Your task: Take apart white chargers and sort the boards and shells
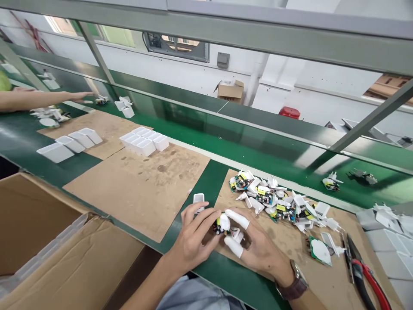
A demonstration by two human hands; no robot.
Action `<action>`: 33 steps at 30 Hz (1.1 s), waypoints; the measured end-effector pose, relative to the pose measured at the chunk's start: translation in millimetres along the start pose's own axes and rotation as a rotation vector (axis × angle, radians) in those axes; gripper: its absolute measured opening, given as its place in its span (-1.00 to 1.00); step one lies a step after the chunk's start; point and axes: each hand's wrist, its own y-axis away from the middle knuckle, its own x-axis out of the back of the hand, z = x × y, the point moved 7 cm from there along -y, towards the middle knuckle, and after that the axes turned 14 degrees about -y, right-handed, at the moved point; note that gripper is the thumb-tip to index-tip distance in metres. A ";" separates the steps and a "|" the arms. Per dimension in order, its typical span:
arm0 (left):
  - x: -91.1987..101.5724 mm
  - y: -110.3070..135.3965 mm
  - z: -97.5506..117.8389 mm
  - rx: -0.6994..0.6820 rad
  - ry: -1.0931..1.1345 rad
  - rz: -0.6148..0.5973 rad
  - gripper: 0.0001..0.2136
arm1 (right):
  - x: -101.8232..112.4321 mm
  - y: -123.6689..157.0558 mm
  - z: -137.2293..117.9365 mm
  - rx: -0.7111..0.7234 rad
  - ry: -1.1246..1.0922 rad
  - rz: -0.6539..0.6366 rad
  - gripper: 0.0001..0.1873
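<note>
My left hand [193, 237] and my right hand [254, 247] meet at the table's near edge, both closed on one small charger circuit board [221, 224] with green, yellow and white parts. White finger cots cover the thumb and forefinger of my right hand, and a brown watch sits on that wrist. A white charger shell [198, 199] stands just beyond my left fingers. A heap of circuit boards and white plug parts [280, 203] lies on the cardboard sheet [325, 280] just past my right hand.
Rows of white shells [144, 141] and more shells [69, 144] stand on cardboard at the left. Another person's arm [38, 99] reaches over the green conveyor belt [251, 146]. Red-handled pliers [364, 271] lie at right. An open cardboard box [58, 249] sits below left.
</note>
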 end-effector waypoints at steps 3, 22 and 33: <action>5.0 0.0 -2.0 0.018 0.016 0.012 -0.50 | -4.2 3.2 5.4 0.002 0.038 -0.002 -0.36; -7.3 20.4 -30.4 0.238 0.268 -0.201 -0.23 | -8.3 5.1 -25.1 0.303 0.325 0.199 -0.23; -6.5 24.4 -39.1 0.244 0.217 -0.118 -0.21 | -23.6 -16.3 -23.7 0.340 0.252 0.174 -0.14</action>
